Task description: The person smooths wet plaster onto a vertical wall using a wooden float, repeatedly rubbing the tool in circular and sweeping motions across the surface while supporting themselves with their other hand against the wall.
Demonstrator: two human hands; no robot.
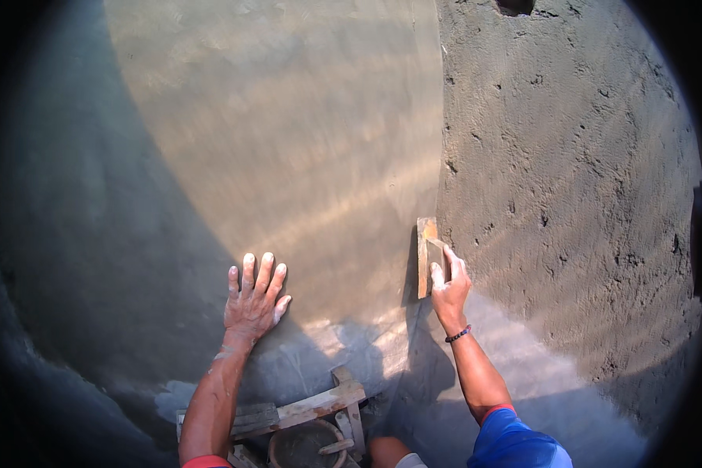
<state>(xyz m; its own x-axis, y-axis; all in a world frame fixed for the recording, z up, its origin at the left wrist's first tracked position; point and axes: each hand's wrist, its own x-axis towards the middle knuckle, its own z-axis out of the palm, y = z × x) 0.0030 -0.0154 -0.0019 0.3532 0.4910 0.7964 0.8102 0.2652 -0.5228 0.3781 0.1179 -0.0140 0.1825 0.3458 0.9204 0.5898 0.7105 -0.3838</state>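
Fingers spread, my left hand (253, 300) rests flat toward the smooth plastered wall (288, 171), with pale smears of plaster on its fingertips and wrist. My right hand (450, 292) is closed around the handle of a wooden plastering float (423, 259). The float stands upright along the line where the smooth plaster meets a rougher, pitted plaster surface (561, 171). Its face is turned to the wall, so I cannot see the contact itself. A dark beaded bracelet (459, 334) circles my right wrist.
Below my hands is a wooden frame (320, 404) of plaster-stained boards. A round bucket (273, 448) sits by it, with a stick-like piece (337, 447) across its rim. My knee (388, 451) shows beside them. A dark hole (515, 6) opens in the rough surface at the top.
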